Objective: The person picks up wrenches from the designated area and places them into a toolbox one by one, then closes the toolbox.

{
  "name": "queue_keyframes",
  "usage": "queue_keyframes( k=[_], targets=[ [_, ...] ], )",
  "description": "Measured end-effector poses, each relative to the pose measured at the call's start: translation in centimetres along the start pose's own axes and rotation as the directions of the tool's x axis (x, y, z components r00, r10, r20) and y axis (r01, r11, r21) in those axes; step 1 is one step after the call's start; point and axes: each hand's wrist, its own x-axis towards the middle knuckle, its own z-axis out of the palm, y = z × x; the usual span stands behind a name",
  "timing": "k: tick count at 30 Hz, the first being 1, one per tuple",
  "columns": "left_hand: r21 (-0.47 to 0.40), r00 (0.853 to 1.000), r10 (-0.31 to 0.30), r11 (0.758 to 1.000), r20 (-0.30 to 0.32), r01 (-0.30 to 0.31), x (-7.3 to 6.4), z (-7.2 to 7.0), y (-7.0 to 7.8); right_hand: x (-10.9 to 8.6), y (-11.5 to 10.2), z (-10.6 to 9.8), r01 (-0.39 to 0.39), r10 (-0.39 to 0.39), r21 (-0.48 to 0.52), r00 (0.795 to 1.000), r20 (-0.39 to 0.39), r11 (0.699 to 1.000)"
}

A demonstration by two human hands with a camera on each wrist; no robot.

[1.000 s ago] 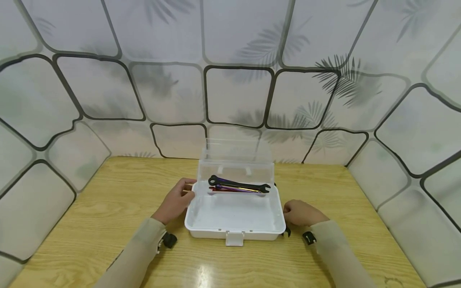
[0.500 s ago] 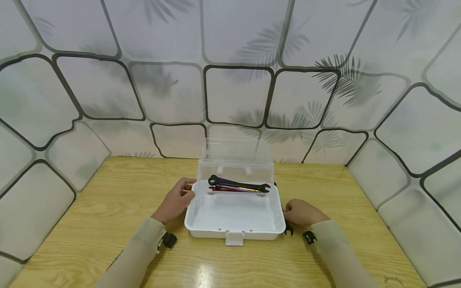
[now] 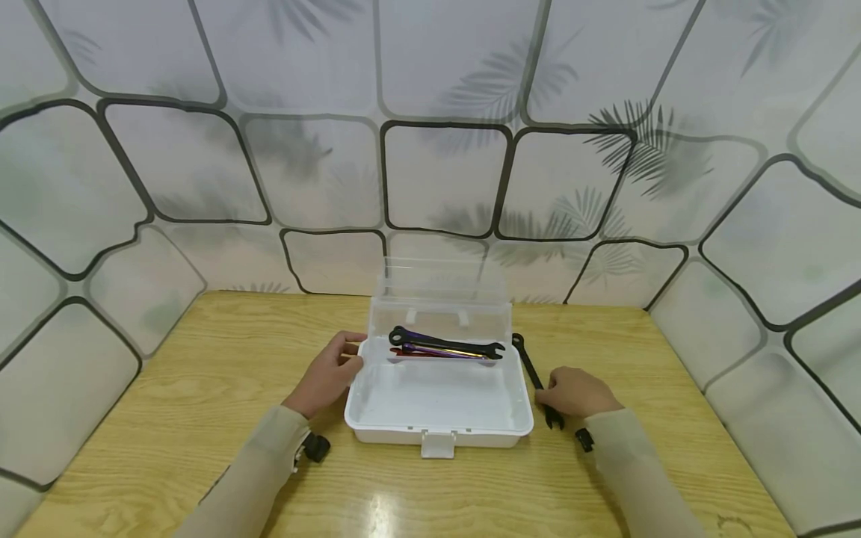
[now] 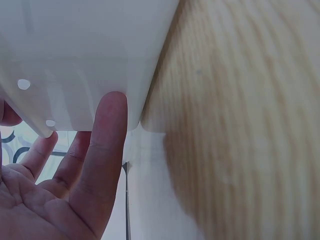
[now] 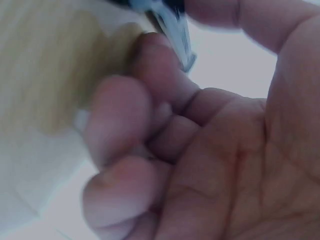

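A white plastic toolbox [image 3: 437, 403] with its clear lid [image 3: 440, 302] raised stands on the table. Several wrenches lie across its back part, a black wrench [image 3: 444, 344] on top of purple and red ones. My left hand [image 3: 329, 377] rests against the toolbox's left side. In the left wrist view its fairly straight fingers [image 4: 107, 135] touch the outer wall. To the right of the toolbox, my right hand [image 3: 578, 392] pinches another black wrench [image 3: 530, 366] near its open end. In the right wrist view part of this wrench [image 5: 170, 30] shows blurred between thumb and index finger; the other fingers are curled.
The wooden table [image 3: 255, 329] runs back to a patterned cloth wall [image 3: 444, 179], with more of this cloth at both sides. A latch [image 3: 438, 446] hangs at the toolbox's front. Small black cameras [image 3: 316, 448] sit at the wrists.
My right hand has moved a little to the right, away from the toolbox, with the black wrench, whose ring end now shows beside the box. The left hand and the toolbox have stayed put.
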Motion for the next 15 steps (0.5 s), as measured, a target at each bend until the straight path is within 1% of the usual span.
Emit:
queue_keyframes(
  k=[4, 7, 10, 15],
  targets=[
    [0.003, 1.0, -0.006, 1.0, 0.0, 0.006, -0.1, 0.0, 0.2, -0.2, 0.5, -0.5, -0.04, 0.041, -0.033, 0.998, 0.044, 0.999],
    [0.0, 1.0, -0.007, 1.0, 0.0, 0.007, -0.1, 0.0, 0.2, -0.1, 1.0, -0.5, -0.045, 0.048, -0.043, 0.997, 0.065, 0.998],
    [-0.002, 1.0, -0.001, 1.0, 0.0, 0.001, -0.1, 0.0, 0.1, 0.1, 1.3, -0.4, -0.038, 0.04, -0.028, 0.997, 0.073, 0.999],
    [0.003, 1.0, 0.013, 1.0, -0.002, -0.013, -0.1, 0.0, 0.0, 0.0, 1.4, -0.5, -0.021, 0.019, 0.027, 0.997, 0.078, 0.999]
  ],
)
